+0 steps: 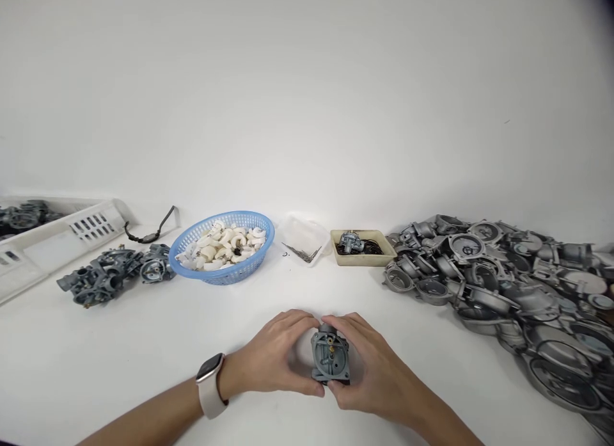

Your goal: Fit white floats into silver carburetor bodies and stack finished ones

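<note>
Gripping from both sides, the left hand (275,353) and right hand (371,369) are steadying a carburetor body (330,358) upright near the surface (144,363), keeping its open face visible.

White table (144,356) is spreading flat under and around the grip (320,322). Plain white wall (307,81) is rising well beyond the grip. Even, soft light is falling, casting only faint shadows.

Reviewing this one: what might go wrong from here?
The small grey metal carburettor body is gripped only by the fingers of the left hand and right hand; it may slip onto the white table. The heap of silver metal bowl covers lies near the right forearm; a sweep might scatter some.
</note>
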The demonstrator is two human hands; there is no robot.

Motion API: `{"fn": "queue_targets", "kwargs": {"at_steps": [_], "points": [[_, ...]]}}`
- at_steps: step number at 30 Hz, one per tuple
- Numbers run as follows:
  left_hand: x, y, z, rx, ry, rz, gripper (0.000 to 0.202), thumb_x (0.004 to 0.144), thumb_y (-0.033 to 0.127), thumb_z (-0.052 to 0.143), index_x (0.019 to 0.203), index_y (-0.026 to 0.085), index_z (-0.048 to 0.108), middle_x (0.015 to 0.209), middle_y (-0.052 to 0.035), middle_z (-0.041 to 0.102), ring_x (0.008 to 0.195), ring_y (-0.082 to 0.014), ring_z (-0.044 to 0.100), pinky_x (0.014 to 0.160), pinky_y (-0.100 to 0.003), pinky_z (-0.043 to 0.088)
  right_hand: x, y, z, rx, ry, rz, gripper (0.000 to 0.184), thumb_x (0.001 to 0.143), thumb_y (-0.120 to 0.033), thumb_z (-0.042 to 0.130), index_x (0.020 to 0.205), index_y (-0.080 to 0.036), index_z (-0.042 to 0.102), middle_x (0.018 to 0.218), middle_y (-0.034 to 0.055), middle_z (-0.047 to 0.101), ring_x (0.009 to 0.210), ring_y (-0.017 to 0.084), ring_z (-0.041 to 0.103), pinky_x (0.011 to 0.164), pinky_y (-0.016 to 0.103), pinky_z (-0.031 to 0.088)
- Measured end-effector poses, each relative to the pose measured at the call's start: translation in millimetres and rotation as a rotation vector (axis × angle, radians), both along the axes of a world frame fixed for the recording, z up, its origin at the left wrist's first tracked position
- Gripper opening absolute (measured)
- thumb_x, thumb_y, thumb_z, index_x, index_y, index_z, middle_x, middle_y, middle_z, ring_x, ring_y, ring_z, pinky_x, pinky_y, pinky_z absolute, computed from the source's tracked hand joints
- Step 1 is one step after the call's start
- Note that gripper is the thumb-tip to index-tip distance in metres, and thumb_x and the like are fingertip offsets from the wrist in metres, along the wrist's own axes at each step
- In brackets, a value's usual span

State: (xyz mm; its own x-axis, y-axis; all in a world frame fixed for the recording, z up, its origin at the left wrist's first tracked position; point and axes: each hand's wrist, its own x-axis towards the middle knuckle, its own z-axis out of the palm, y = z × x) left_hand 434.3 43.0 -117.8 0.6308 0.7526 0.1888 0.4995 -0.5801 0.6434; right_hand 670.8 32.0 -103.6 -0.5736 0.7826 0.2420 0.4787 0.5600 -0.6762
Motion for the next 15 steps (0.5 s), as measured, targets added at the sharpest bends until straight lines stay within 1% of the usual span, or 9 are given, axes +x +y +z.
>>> {"fn": "queue_targets", "kwargs": {"at_steps": [4,6,8,11,13,14,15], "points": [[0,-3,4.7,0.085,0.039,0.036,0.081,0.065,0.064,0.082,0.129,0.021,0.056,0.13,-0.0117,0.06,0.118,-0.033,0.057,0.103,-0.045,0.045,5,2,2.9,-0.083,-0.07,-0.011,0.077,0.065,-0.018,0.068,0.138,-0.03,0.048,0.132,0.0036,0.055,0.127,0.026,0.049,0.107,0.039,0.047],[-1,-4,5.8,0.126,0.046,0.063,0.077,0.063,0.067,0.082,0.122,0.021,0.059,0.127,-0.0111,0.061,0.115,-0.0329,0.058,0.1,-0.045,0.046,12,3,8.2,-0.131,-0.11,-0.015,0.078,0.068,-0.02,0.07,0.141,-0.033,0.046,0.141,0.0028,0.049,0.133,0.027,0.044,0.112,0.04,0.043],[-3,-6,4.8,0.159,0.049,0.095,0.071,0.063,0.069,0.082,0.112,0.022,0.062,0.126,-0.0107,0.061,0.113,-0.0324,0.059,0.096,-0.044,0.047,18,3,14.5,-0.199,-0.13,0.002,0.08,0.071,-0.022,0.072,0.144,-0.034,0.043,0.147,0.0029,0.044,0.136,0.027,0.043,0.115,0.04,0.041],[-5,-8,1.8,0.207,0.063,0.139,0.057,0.065,0.065,0.082,0.095,0.021,0.062,0.122,-0.0099,0.063,0.105,-0.0307,0.061,0.088,-0.042,0.049,21,4,21.6,-0.315,-0.137,0.016,0.082,0.071,-0.029,0.079,0.145,-0.034,0.043,0.147,0.0036,0.044,0.135,0.027,0.045,0.113,0.039,0.043],[-5,-9,0.6,0.222,0.07,0.157,0.052,0.065,0.061,0.084,0.086,0.02,0.06,0.117,-0.0094,0.065,0.1,-0.03,0.063,0.084,-0.042,0.049,20,4,23.0,-0.347,-0.142,0.007,0.086,0.069,-0.033,0.083,0.145,-0.035,0.043,0.146,0.0036,0.045,0.134,0.028,0.046,0.112,0.04,0.044],[-5,-10,0.7,0.218,0.068,0.164,0.051,0.064,0.06,0.084,0.085,0.02,0.06,0.115,-0.0093,0.066,0.099,-0.0299,0.063,0.084,-0.042,0.049,20,4,22.6,-0.348,-0.145,0.002,0.088,0.068,-0.035,0.085,0.145,-0.035,0.043,0.146,0.0035,0.045,0.134,0.028,0.046,0.112,0.04,0.044],[-4,-11,1.1,0.204,0.061,0.17,0.052,0.063,0.06,0.085,0.089,0.02,0.061,0.115,-0.0093,0.066,0.099,-0.0304,0.064,0.085,-0.043,0.049,20,5,21.7,-0.344,-0.147,-0.001,0.09,0.067,-0.037,0.086,0.146,-0.036,0.042,0.146,0.0035,0.045,0.133,0.028,0.046,0.112,0.041,0.044]]}}
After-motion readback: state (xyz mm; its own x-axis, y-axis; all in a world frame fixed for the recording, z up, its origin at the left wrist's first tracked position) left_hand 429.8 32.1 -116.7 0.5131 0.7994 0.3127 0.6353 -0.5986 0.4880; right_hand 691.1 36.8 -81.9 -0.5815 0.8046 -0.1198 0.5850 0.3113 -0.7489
